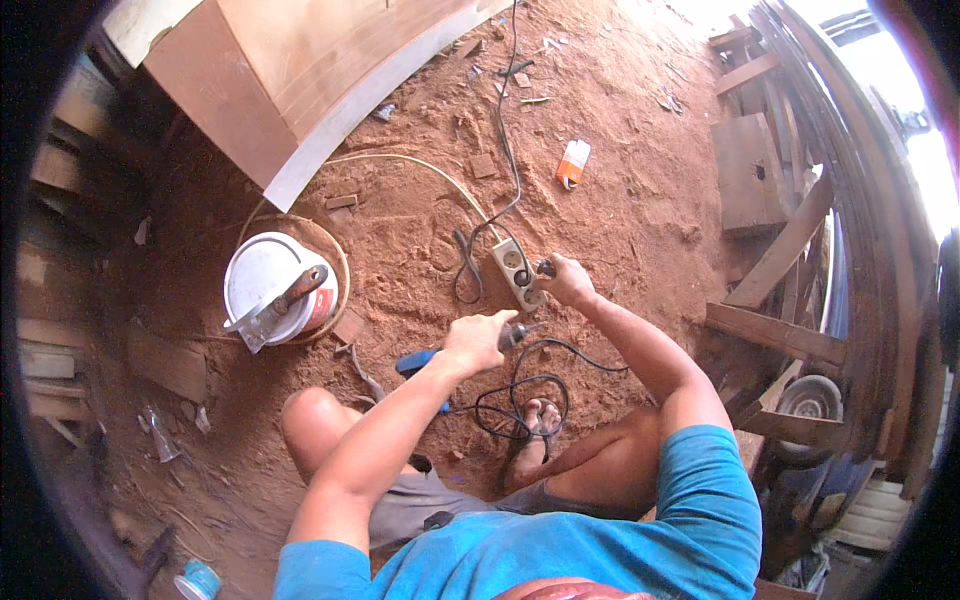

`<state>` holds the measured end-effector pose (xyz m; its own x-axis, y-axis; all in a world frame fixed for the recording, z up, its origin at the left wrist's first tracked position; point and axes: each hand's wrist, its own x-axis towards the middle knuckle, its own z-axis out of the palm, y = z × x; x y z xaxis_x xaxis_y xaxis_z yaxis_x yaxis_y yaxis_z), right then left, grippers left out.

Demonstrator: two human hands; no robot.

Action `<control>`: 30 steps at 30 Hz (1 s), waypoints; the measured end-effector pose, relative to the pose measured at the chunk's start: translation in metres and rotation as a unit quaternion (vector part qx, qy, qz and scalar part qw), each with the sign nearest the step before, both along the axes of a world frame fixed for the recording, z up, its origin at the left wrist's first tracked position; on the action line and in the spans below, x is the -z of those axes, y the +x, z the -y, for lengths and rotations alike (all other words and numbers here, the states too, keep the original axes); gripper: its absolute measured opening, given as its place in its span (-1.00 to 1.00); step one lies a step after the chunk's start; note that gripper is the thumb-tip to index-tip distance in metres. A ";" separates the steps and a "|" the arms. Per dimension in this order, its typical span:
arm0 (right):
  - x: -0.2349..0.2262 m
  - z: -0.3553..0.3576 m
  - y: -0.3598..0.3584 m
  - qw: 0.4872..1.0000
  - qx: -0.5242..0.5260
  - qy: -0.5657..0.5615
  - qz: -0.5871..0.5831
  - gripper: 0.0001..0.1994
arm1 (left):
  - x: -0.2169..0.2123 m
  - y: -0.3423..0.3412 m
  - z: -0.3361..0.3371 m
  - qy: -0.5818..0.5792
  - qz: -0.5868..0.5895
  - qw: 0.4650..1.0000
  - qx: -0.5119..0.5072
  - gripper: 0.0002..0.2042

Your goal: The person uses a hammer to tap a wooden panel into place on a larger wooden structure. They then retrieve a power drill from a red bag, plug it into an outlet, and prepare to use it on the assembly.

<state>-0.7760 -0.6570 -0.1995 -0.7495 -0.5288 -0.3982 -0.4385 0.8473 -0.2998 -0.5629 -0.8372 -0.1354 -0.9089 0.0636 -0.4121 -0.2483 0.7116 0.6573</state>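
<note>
— How are the hands occupied?
— By the right hand (570,283), a small black electric plug (546,267) is pinched, just beside the white rectangular plastic power strip (512,258), which is laid on the reddish sandy ground (400,235). By the left hand (474,342), a blue-and-black power tool (415,363) is grasped around its dark front part.

— What could go wrong?
— If the tool's trigger is locked on, a sudden start may be caused by connected power, and the fingers near the thin metal bit (533,328) could be hurt. Sand could also be carried into the sockets. By the looped black cable (576,350), the foot (533,445) could be caught.

— And the containers?
— The white round plastic bucket (258,268) is seen further left. Across its top a metal trowel with wooden handle (298,289) is rested; what is kept inside cannot be told.
</note>
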 end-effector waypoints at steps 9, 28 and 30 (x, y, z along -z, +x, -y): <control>-0.011 0.012 -0.005 0.997 -0.028 -0.014 0.066 -0.51 | 0.054 -0.049 -0.064 -0.044 0.073 0.995 0.045 -0.07; -0.006 0.063 -0.009 0.958 -0.269 0.035 -0.095 -0.83 | 0.092 -0.066 -0.059 0.017 0.053 0.994 0.090 0.07; -0.003 0.064 -0.008 0.942 -0.316 0.046 -0.100 -0.84 | 0.091 -0.065 -0.058 0.020 0.060 0.993 0.096 0.05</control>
<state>-0.7837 -0.7209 -0.1966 -0.3621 -0.8645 -0.3485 -0.9038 0.4171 -0.0956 -0.6281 -0.7792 -0.2263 -0.8230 0.2495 -0.5102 -0.1881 0.7279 0.6594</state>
